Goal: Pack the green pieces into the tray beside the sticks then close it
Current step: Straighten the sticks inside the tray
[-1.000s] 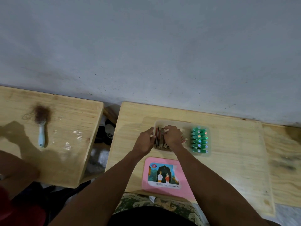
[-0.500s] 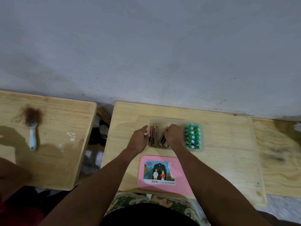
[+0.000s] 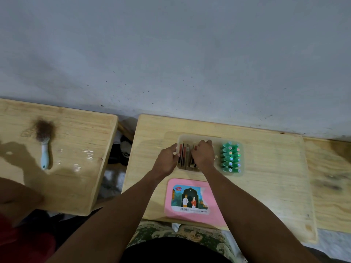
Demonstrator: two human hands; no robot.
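Place: a plain home room, it seems.
Wall [image 3: 171,54]: rough, stained grey plaster, just beyond the fingers [image 3: 204,144].
Counter [image 3: 266,168]: bare pale wood under the fingers; a second counter [image 3: 76,177] well to their left.
Hairbrush [image 3: 45,149]: clogged with hair, far left of the fingers.

Two hands are showing, the left hand [image 3: 167,160] and the right hand [image 3: 203,156]; one clear tray [image 3: 190,137] is sitting on one surface [image 3: 266,168] of three; green pieces [image 3: 227,155] are standing in two columns of roughly six; several sticks [image 3: 183,154] are lying half hidden, beyond counting; one pink lid [image 3: 171,196] and one brush [image 3: 45,149] are lying out.
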